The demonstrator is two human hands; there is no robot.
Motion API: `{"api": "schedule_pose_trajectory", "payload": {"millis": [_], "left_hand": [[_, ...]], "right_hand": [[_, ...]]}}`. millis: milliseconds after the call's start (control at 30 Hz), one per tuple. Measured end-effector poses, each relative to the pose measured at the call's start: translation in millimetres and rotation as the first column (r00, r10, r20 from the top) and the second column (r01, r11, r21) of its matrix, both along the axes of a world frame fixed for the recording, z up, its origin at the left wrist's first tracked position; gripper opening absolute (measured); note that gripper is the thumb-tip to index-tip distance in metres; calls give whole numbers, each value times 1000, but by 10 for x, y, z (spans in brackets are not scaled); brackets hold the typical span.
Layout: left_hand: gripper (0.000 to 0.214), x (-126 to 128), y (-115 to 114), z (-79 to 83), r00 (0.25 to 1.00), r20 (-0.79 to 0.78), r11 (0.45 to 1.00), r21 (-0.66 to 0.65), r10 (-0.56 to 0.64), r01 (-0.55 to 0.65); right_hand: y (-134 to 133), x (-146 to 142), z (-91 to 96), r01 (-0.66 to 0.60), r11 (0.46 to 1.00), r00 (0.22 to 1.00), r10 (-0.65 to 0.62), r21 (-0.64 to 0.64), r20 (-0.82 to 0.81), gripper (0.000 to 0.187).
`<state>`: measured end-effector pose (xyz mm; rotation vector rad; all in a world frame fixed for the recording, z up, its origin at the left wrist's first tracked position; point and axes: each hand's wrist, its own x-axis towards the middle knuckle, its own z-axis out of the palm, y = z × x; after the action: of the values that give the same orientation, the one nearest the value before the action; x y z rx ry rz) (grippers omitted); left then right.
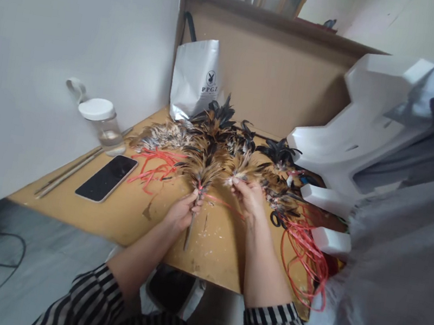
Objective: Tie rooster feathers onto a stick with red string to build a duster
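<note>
My left hand is closed around the thin stick of a feather duster. Brown feathers fan out from its far end, and a bit of red string shows at their base. The stick points down toward the table's near edge. To the right, my right hand pinches a small bunch of light brown feathers by its pale quill ends. A thin red string runs across between the hands. Piles of dark feathers and speckled feathers lie just beyond.
A phone, thin sticks and a lidded jar are on the left. Red plastic strips lie beside the feathers. Scissors and more red strips are at right, near white foam. A silver bag stands behind.
</note>
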<state>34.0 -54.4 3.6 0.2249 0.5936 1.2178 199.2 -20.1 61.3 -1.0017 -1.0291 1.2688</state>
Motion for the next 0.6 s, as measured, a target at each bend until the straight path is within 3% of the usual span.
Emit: {"api": "schedule_pose_trajectory", "payload": {"millis": [100, 267, 600], "left_hand": [[7, 11, -5, -15, 1000, -22, 1000, 14, 13, -13], [13, 37, -12, -24, 997, -49, 998, 24, 52, -51], [23, 51, -17, -64, 984, -167, 990, 132, 69, -47]], "right_hand": [[-73, -143, -31, -94, 995, 995, 94, 18, -23, 22], [-101, -320, -169, -222, 971, 974, 224, -85, 19, 24], [-71, -407, -296, -302, 949, 949, 308, -90, 61, 27]]}}
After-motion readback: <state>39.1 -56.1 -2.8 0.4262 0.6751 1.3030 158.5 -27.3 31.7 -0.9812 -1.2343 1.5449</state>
